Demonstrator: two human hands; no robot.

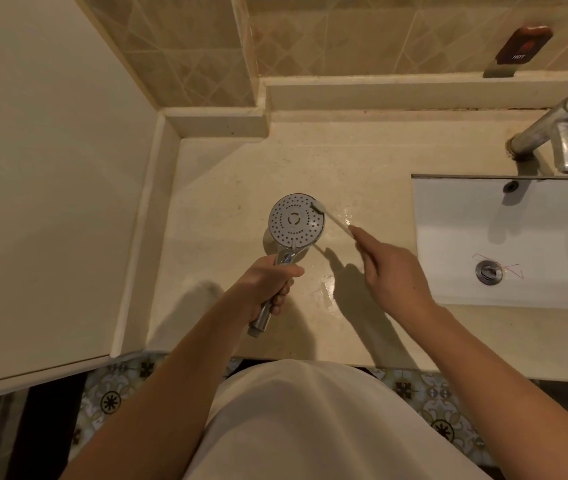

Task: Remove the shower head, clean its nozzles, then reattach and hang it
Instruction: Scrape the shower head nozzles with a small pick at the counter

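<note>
Left hand (268, 278) clamps the handle of the round chrome shower head (296, 220), face up, above the beige stone surface (344, 161) mid-area. Right hand (393, 271) pinches a pale toothbrush (331, 218); scrub nozzles in short strokes, rim inward.

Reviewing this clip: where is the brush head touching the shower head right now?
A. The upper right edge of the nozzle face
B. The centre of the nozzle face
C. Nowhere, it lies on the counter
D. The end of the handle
A: the brush held by the right hand has its bristles on the upper right rim of the shower head, which the left hand holds by the handle.
</note>
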